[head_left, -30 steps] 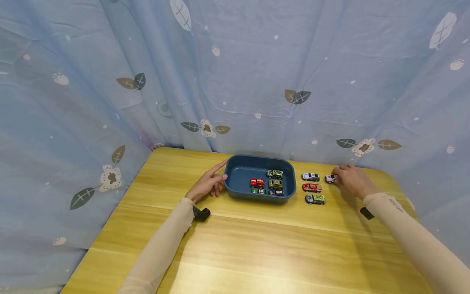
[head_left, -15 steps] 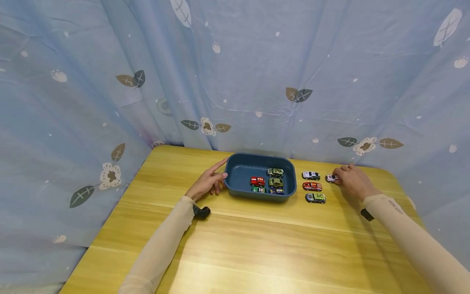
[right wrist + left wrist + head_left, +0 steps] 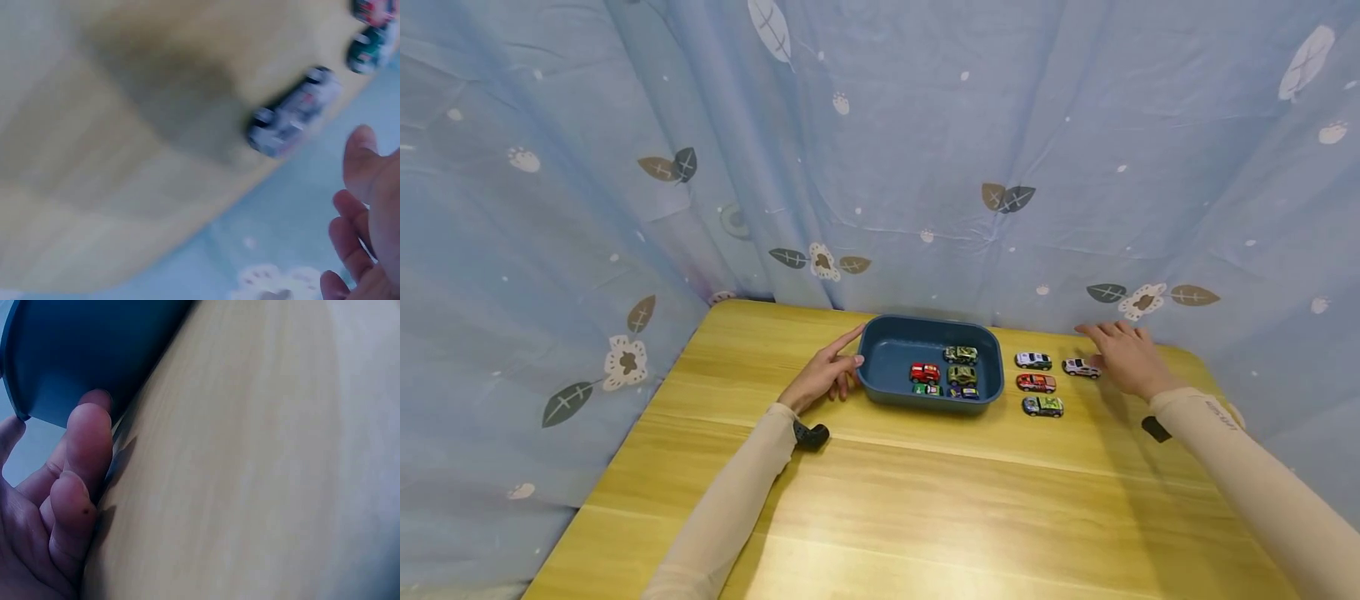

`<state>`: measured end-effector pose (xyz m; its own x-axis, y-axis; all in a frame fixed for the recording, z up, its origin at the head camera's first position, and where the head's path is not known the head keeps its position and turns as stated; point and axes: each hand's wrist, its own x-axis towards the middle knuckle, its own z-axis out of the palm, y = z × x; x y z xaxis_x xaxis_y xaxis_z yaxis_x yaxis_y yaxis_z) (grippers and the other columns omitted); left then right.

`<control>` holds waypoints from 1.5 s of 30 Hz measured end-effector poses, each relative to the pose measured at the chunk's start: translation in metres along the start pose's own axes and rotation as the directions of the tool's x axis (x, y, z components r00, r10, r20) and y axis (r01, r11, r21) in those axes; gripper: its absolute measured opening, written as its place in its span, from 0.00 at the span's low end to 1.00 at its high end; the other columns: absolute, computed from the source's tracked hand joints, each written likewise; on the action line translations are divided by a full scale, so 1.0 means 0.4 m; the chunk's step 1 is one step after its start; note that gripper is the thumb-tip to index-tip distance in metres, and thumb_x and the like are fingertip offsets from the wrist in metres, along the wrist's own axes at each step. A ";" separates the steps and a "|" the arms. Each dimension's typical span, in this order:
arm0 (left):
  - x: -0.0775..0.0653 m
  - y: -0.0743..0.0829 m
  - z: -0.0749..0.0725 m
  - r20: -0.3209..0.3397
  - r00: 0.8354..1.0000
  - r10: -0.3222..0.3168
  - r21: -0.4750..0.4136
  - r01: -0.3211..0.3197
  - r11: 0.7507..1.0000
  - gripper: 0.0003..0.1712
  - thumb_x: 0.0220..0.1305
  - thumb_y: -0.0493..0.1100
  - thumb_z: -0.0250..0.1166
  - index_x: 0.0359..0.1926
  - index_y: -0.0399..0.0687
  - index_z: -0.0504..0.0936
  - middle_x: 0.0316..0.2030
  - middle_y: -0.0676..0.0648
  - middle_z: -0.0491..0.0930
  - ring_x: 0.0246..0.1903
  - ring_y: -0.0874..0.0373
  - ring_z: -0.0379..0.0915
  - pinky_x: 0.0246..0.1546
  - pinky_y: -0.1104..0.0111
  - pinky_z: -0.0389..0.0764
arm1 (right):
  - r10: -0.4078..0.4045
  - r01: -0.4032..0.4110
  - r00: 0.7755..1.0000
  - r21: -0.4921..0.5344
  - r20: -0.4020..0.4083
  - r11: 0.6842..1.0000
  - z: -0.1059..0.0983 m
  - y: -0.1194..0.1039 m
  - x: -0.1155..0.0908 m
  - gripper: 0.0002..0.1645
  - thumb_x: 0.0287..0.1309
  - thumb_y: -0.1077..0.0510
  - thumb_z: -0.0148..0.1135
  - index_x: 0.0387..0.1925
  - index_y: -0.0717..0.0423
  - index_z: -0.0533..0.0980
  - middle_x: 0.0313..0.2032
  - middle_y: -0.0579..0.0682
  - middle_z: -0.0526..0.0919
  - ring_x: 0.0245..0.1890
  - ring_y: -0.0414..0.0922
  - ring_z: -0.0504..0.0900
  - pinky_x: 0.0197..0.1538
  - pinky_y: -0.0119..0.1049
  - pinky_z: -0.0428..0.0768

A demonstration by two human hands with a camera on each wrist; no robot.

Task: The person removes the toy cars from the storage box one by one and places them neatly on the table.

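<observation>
My left hand (image 3: 822, 377) rests against the left end of a blue rectangular tub (image 3: 880, 392), index finger straight along its rim and thumb at its side. In the left wrist view, the other fingers (image 3: 89, 440) lie loosely bent beside the tub's wall (image 3: 81, 356). My right hand (image 3: 1129, 358), fingers spread, hovers just right of a white toy car (image 3: 1081, 367) and holds nothing. The right wrist view shows that white car (image 3: 294, 112) standing on the table, apart from the thumb. Left of it, a white-and-green toy car (image 3: 1033, 361), a red one (image 3: 1036, 382) and a blue-green one (image 3: 1043, 406) form a column.
Inside the tub lie several toy cars, among them a red one (image 3: 925, 373) and a camouflage one (image 3: 961, 355). A blue patterned curtain (image 3: 925, 167) hangs behind the wooden table (image 3: 925, 500), close to its back edge.
My right hand has let go of the white toy car and lifted slightly back and right, its fingers opening. The left hand and the tub have stayed put.
</observation>
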<state>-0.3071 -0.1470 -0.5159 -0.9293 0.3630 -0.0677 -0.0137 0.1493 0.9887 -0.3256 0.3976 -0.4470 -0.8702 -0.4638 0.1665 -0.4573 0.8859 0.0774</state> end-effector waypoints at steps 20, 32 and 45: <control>-0.009 -0.005 -0.017 -0.025 1.000 -0.019 0.011 0.019 1.000 0.38 0.79 0.50 0.61 0.82 0.78 0.60 0.31 0.35 0.82 0.16 0.53 0.75 0.18 0.68 0.71 | 0.049 -0.028 0.998 0.402 -0.040 0.915 -0.117 -0.261 0.184 0.30 0.70 0.35 0.66 0.64 0.46 0.81 0.77 0.62 0.63 0.70 0.65 0.63 0.64 0.70 0.59; -0.006 -0.005 -0.009 -0.015 1.000 0.003 0.008 -0.003 1.000 0.36 0.79 0.50 0.62 0.81 0.81 0.61 0.31 0.35 0.82 0.16 0.54 0.75 0.17 0.67 0.72 | -0.143 0.091 0.987 0.459 0.078 0.884 -0.044 -0.393 0.258 0.26 0.63 0.40 0.76 0.57 0.46 0.84 0.83 0.66 0.50 0.80 0.72 0.49 0.70 0.80 0.53; -0.006 0.001 0.007 -0.021 1.000 0.002 -0.007 -0.003 1.000 0.35 0.79 0.50 0.62 0.79 0.85 0.63 0.30 0.34 0.81 0.16 0.52 0.74 0.17 0.68 0.70 | -0.236 0.184 0.961 0.308 0.141 0.933 -0.027 -0.476 0.299 0.18 0.58 0.42 0.80 0.45 0.46 0.89 0.82 0.69 0.52 0.81 0.69 0.49 0.70 0.76 0.63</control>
<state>-0.3036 -0.1453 -0.5158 -0.9368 0.3443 -0.0626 -0.0138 0.1423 0.9897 -0.3406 0.1733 -0.4311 -0.7545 -0.6563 0.0028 -0.6435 0.7389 -0.2000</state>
